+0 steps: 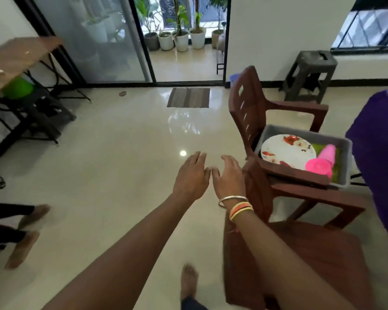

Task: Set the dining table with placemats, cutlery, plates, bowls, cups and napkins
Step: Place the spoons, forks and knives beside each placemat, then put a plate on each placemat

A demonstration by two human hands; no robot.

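Noted left hand (192, 173) and right hand (230, 175) stretched forward side by side above the floor (121, 153), palms down, thumbs nearly touching. Found fingers (197, 157) of both loosely apart, the right ones slightly bent, gripping nothing. Recorded bangles (233, 201) on the right wrist.

Located grey tub (343, 153) on the seat of the far chair (249, 108), right of the hands and apart from them. Saw inside it a white plate (287, 151) with red pattern, tilted against the left wall, and two pink cups (318, 167) lying on their sides at its right edge. Noted a green item (335, 173) under the cups; could not tell what it was.

Found near chair (311, 253) just right of the right forearm. Noted purple-covered worktop (381, 142) at the right edge, just beside the tub.

Recorded further: striped doormat (188, 97) at the far doorway, plant pots (182, 40) beyond it, dark stool (309, 72) at the far right wall, wooden desk (16, 57) at the far left. Saw one bare foot (188, 280) on the near floor and another person's feet (31, 215) at the left edge.
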